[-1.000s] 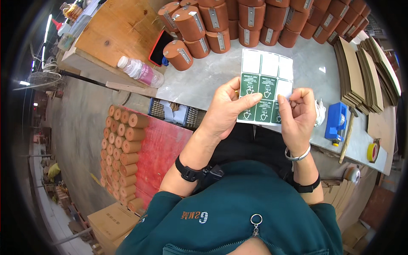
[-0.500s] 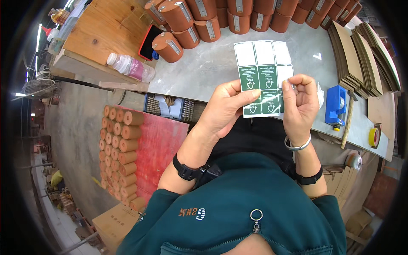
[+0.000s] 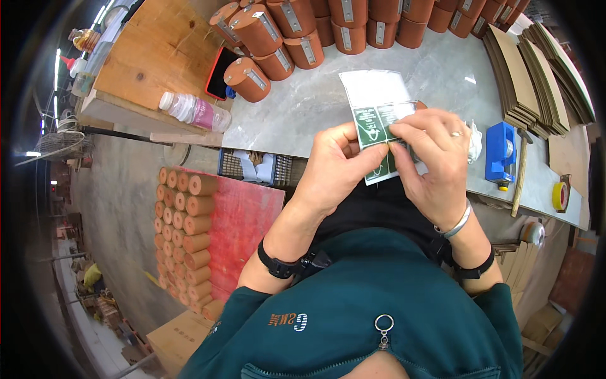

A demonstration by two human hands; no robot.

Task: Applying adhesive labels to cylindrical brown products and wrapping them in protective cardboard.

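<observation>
Both hands meet over the near edge of the grey worktable point(image 3: 315, 120), clamped on one sticker sheet point(image 3: 372, 101). Left hand point(image 3: 334, 167) pinches the sheet's lower left, thumb on the green labels; right hand point(image 3: 435, 158) lies over its lower right, fingertips pressing at a label edge, ring and wrist bangle visible. Sheet's long axis runs away from the body, tilted slightly left; its upper part is bare white backing, green labels only at the end under the hands. Exact label count hidden by fingers. Neither hand is nearer; both are on it. Right of the hands, on the table: one blue tape dispenser point(image 3: 502, 151), one wooden-handled tool point(image 3: 521, 174), one yellow tape roll point(image 3: 560, 196) toward the right edge. Far right corner: fanned stacks of brown cardboard sheets point(image 3: 536, 69). Far edge: a cluster of brown cylindrical boxes point(image 3: 303, 31), at least a dozen, one standing apart nearer the left edge. On the wooden bench left: one plastic bottle point(image 3: 192, 112).
</observation>
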